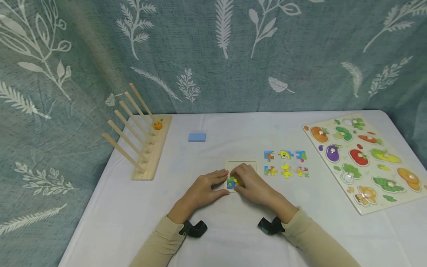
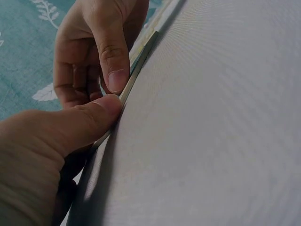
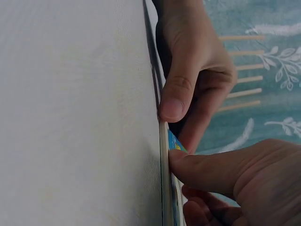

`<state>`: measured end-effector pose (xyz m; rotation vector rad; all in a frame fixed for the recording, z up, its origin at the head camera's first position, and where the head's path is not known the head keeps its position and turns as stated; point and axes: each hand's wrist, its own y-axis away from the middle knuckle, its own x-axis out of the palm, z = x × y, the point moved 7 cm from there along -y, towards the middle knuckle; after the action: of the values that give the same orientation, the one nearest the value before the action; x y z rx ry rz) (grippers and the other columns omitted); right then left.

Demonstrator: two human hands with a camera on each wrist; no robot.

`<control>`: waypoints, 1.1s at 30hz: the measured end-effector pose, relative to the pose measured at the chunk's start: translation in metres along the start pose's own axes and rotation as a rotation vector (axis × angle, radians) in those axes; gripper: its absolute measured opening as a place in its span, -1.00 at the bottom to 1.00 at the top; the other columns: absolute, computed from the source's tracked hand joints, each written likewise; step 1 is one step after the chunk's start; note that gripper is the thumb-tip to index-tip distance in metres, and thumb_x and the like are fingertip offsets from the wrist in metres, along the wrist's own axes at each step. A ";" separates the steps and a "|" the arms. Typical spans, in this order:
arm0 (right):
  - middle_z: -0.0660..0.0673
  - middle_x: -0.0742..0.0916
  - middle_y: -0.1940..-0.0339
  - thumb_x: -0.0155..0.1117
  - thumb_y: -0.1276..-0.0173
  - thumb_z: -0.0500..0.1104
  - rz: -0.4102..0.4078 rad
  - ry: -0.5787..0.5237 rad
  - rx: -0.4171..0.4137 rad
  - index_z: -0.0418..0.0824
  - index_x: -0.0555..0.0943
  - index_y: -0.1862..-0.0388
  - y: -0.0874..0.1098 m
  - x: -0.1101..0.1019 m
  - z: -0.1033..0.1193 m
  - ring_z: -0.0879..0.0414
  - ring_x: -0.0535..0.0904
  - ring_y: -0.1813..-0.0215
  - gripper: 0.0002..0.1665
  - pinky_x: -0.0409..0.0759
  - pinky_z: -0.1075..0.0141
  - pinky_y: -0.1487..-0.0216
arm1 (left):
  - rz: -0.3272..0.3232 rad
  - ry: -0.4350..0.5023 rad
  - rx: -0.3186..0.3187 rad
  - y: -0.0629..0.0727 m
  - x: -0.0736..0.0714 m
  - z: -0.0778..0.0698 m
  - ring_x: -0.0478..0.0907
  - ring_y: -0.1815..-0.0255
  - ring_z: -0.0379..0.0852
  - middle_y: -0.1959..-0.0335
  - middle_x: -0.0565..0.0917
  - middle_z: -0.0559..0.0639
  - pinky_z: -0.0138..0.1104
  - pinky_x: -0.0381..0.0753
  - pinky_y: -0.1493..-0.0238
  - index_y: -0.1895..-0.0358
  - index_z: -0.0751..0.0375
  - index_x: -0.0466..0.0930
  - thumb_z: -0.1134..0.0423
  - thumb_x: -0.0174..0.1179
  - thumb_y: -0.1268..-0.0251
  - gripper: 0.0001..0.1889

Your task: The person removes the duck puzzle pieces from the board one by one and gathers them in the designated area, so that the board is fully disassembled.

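Observation:
A small wooden puzzle board (image 1: pixel 241 162) lies on the table, partly covered by both hands. Blue, green and yellow puzzle pieces (image 1: pixel 231 183) show in its lower left part. My left hand (image 1: pixel 204 190) holds the board's left side, its thumb (image 2: pixel 101 108) against the near edge. Over the board, my right hand (image 1: pixel 253 186) pinches a yellow puzzle piece (image 1: pixel 240 182), mostly hidden under the fingers. Its thumb (image 3: pixel 186 162) sits at the board's near edge in the right wrist view, beside a blue and yellow piece (image 3: pixel 174 140).
Right of the board, several loose puzzle pieces (image 1: pixel 286 154) lie in two rows. A large vegetable puzzle (image 1: pixel 358 174) covers the table's right side. Leftward stands a wooden peg rack (image 1: pixel 156 150) with an orange bead (image 1: pixel 158 125); a blue block (image 1: pixel 197 137) lies behind the hands.

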<state>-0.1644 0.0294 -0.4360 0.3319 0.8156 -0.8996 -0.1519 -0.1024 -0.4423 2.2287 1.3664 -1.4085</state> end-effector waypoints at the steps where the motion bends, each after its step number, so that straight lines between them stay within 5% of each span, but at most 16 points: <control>1: -0.12 0.55 -0.03 0.33 -0.23 -0.30 -0.003 -0.001 -0.007 -0.25 0.49 -0.04 0.000 0.000 0.001 0.04 0.42 -0.06 -0.61 0.53 0.14 -0.08 | 0.001 0.004 0.000 0.000 0.000 0.000 0.49 -0.24 0.04 -0.18 0.56 0.15 -0.17 0.55 -0.20 -0.12 0.38 0.55 0.14 0.40 -0.05 -0.43; 18: -0.10 0.64 -0.01 0.33 -0.25 -0.20 -0.004 0.066 0.028 -0.27 0.53 -0.13 0.003 -0.010 -0.001 0.06 0.52 -0.04 -0.54 0.55 0.14 -0.09 | 0.012 -0.032 -0.003 0.000 -0.001 -0.002 0.49 -0.24 0.04 -0.18 0.57 0.12 -0.16 0.53 -0.23 -0.11 0.38 0.56 0.12 0.39 -0.06 -0.44; 33: -0.05 0.67 0.10 0.33 -0.20 -0.22 -0.119 0.084 0.118 -0.26 0.59 -0.07 0.054 -0.058 -0.049 0.14 0.51 0.12 -0.57 0.56 0.18 0.07 | 0.009 -0.060 -0.001 -0.001 0.000 -0.003 0.49 -0.24 0.01 -0.17 0.58 0.11 -0.21 0.51 -0.25 -0.12 0.36 0.56 0.12 0.40 -0.05 -0.43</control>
<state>-0.1656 0.1226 -0.4293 0.4295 0.8682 -1.0529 -0.1509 -0.1007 -0.4402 2.1706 1.3360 -1.4595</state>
